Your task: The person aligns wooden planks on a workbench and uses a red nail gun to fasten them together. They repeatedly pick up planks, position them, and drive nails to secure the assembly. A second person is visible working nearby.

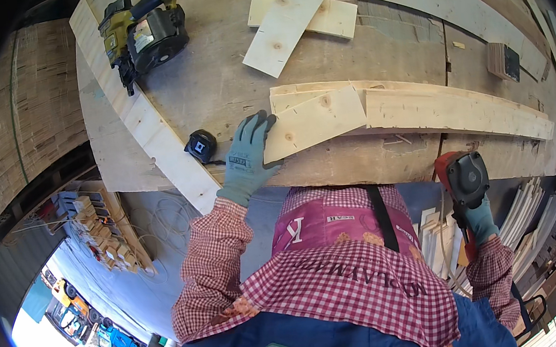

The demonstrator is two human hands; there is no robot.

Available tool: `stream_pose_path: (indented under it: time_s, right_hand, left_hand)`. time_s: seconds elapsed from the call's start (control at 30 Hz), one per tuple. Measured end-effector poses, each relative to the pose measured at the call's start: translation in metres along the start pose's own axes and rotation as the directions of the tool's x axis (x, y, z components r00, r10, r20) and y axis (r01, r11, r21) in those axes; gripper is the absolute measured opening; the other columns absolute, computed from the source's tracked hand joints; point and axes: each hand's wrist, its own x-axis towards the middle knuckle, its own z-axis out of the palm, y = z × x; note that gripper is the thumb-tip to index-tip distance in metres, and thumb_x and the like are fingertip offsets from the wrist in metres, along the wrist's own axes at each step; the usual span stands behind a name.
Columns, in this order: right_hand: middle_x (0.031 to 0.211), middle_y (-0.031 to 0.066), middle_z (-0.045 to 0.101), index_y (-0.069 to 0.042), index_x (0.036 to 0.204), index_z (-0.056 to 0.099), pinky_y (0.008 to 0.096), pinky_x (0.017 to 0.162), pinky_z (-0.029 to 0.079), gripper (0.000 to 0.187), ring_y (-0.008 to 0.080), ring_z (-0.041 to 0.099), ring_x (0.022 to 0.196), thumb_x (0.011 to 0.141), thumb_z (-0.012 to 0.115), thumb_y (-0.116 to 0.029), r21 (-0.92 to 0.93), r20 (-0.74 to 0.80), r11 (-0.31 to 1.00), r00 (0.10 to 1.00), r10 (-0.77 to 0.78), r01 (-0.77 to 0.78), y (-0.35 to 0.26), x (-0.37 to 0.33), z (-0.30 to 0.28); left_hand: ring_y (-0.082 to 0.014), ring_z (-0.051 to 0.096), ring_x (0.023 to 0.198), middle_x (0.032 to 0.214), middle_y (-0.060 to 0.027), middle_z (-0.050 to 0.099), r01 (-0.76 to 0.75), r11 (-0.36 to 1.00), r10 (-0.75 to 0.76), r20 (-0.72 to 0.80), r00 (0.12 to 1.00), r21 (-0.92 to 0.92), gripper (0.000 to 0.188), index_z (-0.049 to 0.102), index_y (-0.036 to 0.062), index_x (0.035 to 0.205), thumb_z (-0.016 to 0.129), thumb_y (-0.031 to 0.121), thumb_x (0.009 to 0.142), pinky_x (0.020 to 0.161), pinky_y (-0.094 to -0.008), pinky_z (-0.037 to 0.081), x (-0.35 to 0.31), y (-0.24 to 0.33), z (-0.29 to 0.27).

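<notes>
My left hand (245, 160), in a grey-green glove, lies at the left end of a short pale board (317, 122). Its fingers reach the upper corner and the thumb the lower one, spanning that end. The short board rests at a slant over a longer pale strip (455, 106). At the right, below the table's near edge, my right hand (481, 220) is gloved too and wrapped round the handle of a red and black nail gun (463, 176). The nail gun is apart from the boards. A black tape measure (201, 146) sits just left of my left hand.
A yellow and black coil nailer (145, 34) lies at the far left beside a long pale plank (160, 135). Two crossed short boards (285, 25) lie at the back. A small stack of wood pieces (503, 62) stands at right on the wooden worktable (211, 71).
</notes>
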Motion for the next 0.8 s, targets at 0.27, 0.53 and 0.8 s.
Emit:
stream_pose_path:
  time_s: [0.27, 0.53, 0.8]
  right_hand:
    - [0.082, 0.0084, 0.066, -0.003, 0.117, 0.048, 0.0279, 0.048, 0.049, 0.051, 0.0153, 0.063, 0.058, 0.075, 0.076, -0.012, 0.005, -0.069, 0.998, 0.996, -0.064, 0.064, 0.058, 0.011, -0.009]
    - [0.104, 0.0122, 0.065, 0.001, 0.122, 0.044, 0.0302, 0.067, 0.055, 0.061, 0.0181, 0.066, 0.084, 0.073, 0.077, -0.011, -0.111, 0.011, 0.991, 0.998, 0.070, -0.068, 0.022, 0.005, -0.012]
    - [0.117, 0.0152, 0.062, 0.002, 0.128, 0.042, 0.0341, 0.087, 0.051, 0.061, 0.0236, 0.063, 0.100, 0.076, 0.073, -0.009, -0.035, 0.061, 0.996, 0.994, 0.089, -0.087, 0.029, 0.010, -0.019]
  left_hand:
    - [-0.0336, 0.027, 0.140, 0.152, -0.0083, 0.030, -0.102, 0.989, 0.093, 0.087, 0.992, 0.111, 0.101, 0.035, 0.0111, 0.144, 0.084, 0.008, 0.055, 0.115, -0.0408, 0.030, 0.046, -0.006, -0.007]
    - [-0.0330, 0.020, 0.143, 0.152, -0.0138, 0.028, -0.113, 0.883, -0.006, 0.253, 0.968, 0.456, 0.112, 0.025, 0.0102, 0.149, 0.082, 0.048, 0.061, 0.116, -0.0598, 0.008, 0.062, 0.028, -0.017]
    - [-0.0340, 0.031, 0.133, 0.140, -0.0154, 0.037, -0.120, 0.924, 0.086, 0.108, 0.990, 0.363, 0.113, 0.029, 0.0062, 0.146, 0.082, 0.052, 0.058, 0.115, -0.0584, 0.011, 0.103, 0.092, 0.062]
